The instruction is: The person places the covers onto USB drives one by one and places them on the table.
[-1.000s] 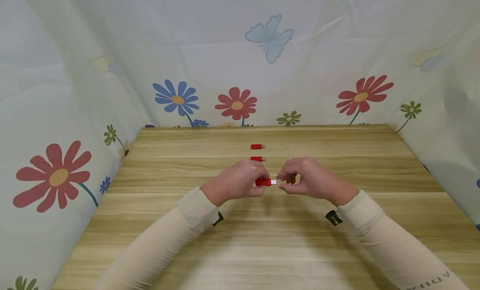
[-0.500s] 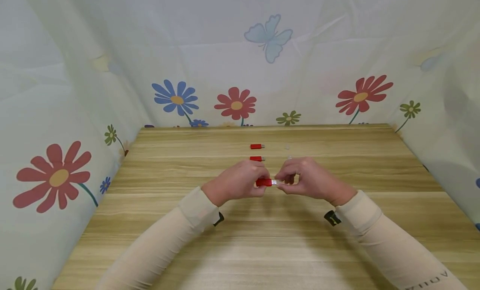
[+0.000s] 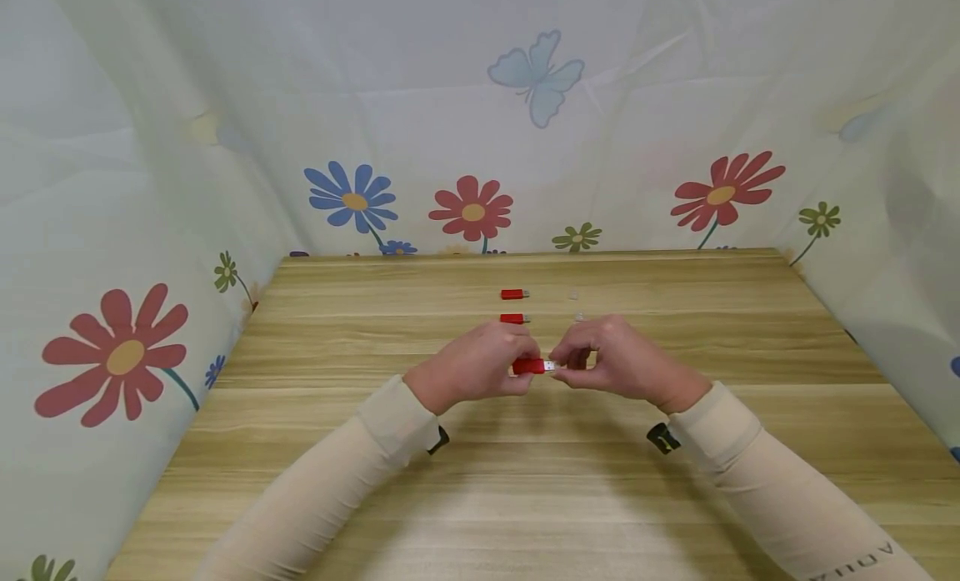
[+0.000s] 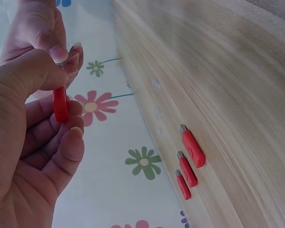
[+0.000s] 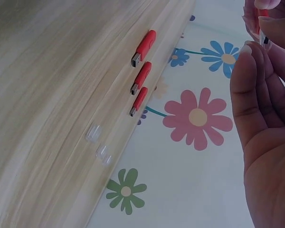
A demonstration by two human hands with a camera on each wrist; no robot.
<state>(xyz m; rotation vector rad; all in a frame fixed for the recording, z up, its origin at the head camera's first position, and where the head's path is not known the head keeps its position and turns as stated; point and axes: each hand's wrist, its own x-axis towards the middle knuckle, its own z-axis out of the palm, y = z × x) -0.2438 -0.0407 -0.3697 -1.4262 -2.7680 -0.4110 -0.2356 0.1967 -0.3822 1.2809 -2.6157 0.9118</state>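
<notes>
My left hand (image 3: pixel 476 363) grips a red USB flash drive (image 3: pixel 528 366) by its body, metal plug pointing right, above the table. At the plug end, my right hand (image 3: pixel 618 360) pinches a small clear plastic cap (image 5: pixel 265 42) between thumb and forefinger. The cap appears to surround the plug's tip in the right wrist view; how far on it sits I cannot tell. The left wrist view shows the held drive's red body (image 4: pixel 60 105) between thumb and fingers, its plug mostly hidden by the right hand.
Three more red USB drives lie in a column on the wooden table (image 3: pixel 525 498), including the far one (image 3: pixel 513 294) and the nearest one (image 4: pixel 194 149). Clear caps (image 5: pixel 93 133) lie in a column beside them. Flower-printed cloth (image 3: pixel 637 131) encloses the table's back and sides.
My right hand has shifted slightly left, bringing its fingertips and the cap closer to the plug. My left hand has stayed nearly still, still holding the USB drive.
</notes>
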